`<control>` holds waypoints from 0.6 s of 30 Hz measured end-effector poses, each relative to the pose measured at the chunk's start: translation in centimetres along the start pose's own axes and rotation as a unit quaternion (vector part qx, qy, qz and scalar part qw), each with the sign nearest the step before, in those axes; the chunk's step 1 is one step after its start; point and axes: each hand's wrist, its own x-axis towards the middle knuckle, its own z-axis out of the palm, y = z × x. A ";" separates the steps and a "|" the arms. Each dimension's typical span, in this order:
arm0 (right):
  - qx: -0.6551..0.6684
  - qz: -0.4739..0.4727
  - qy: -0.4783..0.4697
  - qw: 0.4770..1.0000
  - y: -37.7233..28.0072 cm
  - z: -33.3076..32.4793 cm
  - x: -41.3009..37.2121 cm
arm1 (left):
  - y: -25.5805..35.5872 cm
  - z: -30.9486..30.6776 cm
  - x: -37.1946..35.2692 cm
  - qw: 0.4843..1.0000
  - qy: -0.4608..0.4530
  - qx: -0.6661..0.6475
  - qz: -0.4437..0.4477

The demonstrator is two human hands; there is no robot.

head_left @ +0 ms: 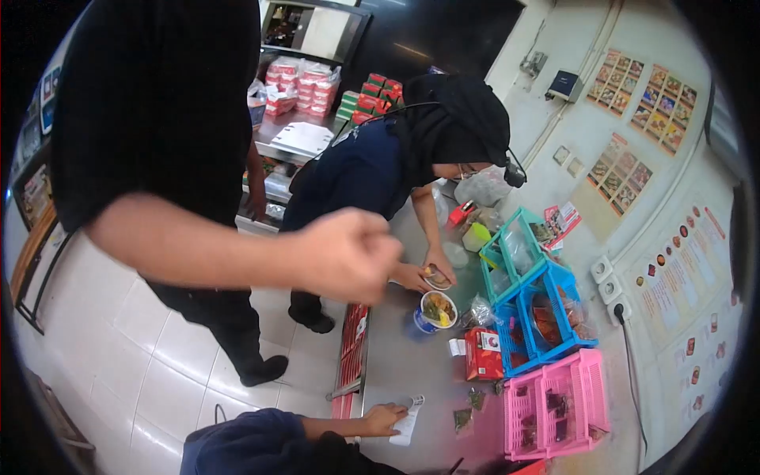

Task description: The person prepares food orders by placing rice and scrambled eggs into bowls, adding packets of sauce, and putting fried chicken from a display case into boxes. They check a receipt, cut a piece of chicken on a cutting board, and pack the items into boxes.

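At the bottom, my left hand (pixel 384 419) lies palm down at the edge of a white paper slip (pixel 407 423) on the metal counter (pixel 388 376), fingers spread, below a navy sleeve. My right hand is out of view. A thin dark object (pixel 456 465) shows at the bottom edge. Near the slip are small packets of green leaves (pixel 463 418). Close to the camera, the fist (pixel 348 257) of another person in a black shirt crosses the view. Beyond it, a co-worker's hands (pixel 427 273) hold a small round container beside a tub of food (pixel 438 309).
Teal (pixel 514 252), blue (pixel 546 324) and pink baskets (pixel 558 404) with packets line the wall side. A red box (pixel 483 354) stands by the blue one. Stacked red-and-white boxes (pixel 305 85) are at the back. The co-worker leans over the counter; the black-shirted person stands left.
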 end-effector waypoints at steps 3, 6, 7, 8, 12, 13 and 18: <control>0.230 -0.082 -0.073 0.967 -9.4 -1.0 1.1 | -1.0 0.3 1.6 0.995 -0.003 0.076 0.057; 0.476 -0.315 -0.320 0.756 -22.8 -2.4 -0.1 | -3.4 2.5 2.4 0.991 0.037 0.082 0.101; 0.508 -0.392 -0.390 0.660 -27.4 -3.2 -0.6 | -4.0 3.5 2.7 0.991 0.028 0.086 0.100; 0.519 -0.428 -0.431 0.602 -30.5 -3.1 -0.4 | -3.7 3.6 2.6 0.991 0.015 0.088 0.099; 0.540 -0.403 -0.442 0.592 -35.7 -2.9 1.4 | -2.5 1.0 4.9 0.987 -0.006 0.117 0.108; 0.541 -0.394 -0.414 0.617 -34.2 -2.7 2.2 | -2.8 2.3 5.2 0.987 -0.019 0.125 0.104; 0.488 -0.167 -0.239 0.823 -17.4 -2.8 1.5 | -0.5 -2.4 6.2 0.977 -0.038 0.149 0.151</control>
